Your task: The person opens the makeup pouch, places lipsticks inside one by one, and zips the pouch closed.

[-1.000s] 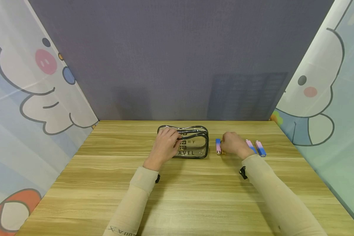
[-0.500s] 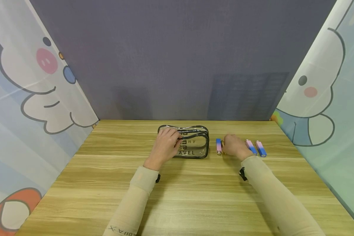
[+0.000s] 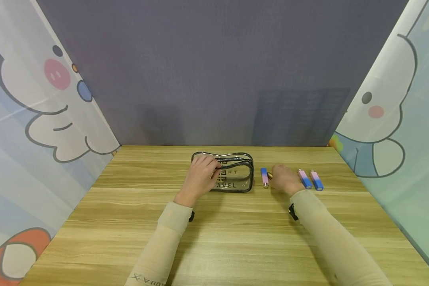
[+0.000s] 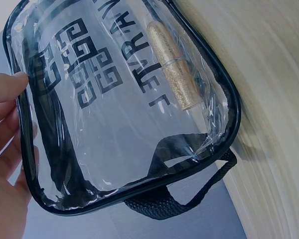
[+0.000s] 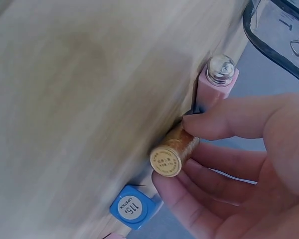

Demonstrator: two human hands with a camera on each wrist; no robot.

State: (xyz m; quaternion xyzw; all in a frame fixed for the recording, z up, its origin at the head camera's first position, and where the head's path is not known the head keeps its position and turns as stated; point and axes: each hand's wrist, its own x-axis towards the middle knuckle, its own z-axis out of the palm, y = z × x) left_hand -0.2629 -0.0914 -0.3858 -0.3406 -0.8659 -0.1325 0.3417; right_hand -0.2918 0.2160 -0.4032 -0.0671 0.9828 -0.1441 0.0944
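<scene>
"Since I cannot see it, what does each hand on that tabletop (image 3: 236, 238) have?"

"A person in pale sleeves reaches over wood grain. The left hand (image 3: 199, 174) holds the upper edge of a clear bag (image 3: 234, 178) with black trim, standing near the far side. From the left wrist, that grip shows as a thumb at the black rim, with the fingers around it and partly seen through the clear wall."

"Is anything inside?"

"Yes — a glittery tube (image 4: 175, 67), gold in colour, lies along the bag's bottom, beside black lettering. A black strap (image 4: 194, 199) loops from one end of the bag."

"And the other side?"

"The right hand (image 3: 285, 179) has its grip closed on a gold tube (image 5: 175, 152), pinched between thumb and fingers, its flat printed end facing the right wrist camera. Whether that tube touches the tabletop, I cannot tell."

"What lies around it?"

"Three pink-and-blue lipsticks. The nearest lipstick (image 3: 264, 177) to the bag lies between bag and right hand, blue end pointing away from the person. Beyond the hand, the middle lipstick (image 3: 304, 179) and the last lipstick (image 3: 316, 180) lie side by side, slightly apart, blue ends toward the person. Behind everything rises a gray panel (image 3: 214, 71)."
</scene>
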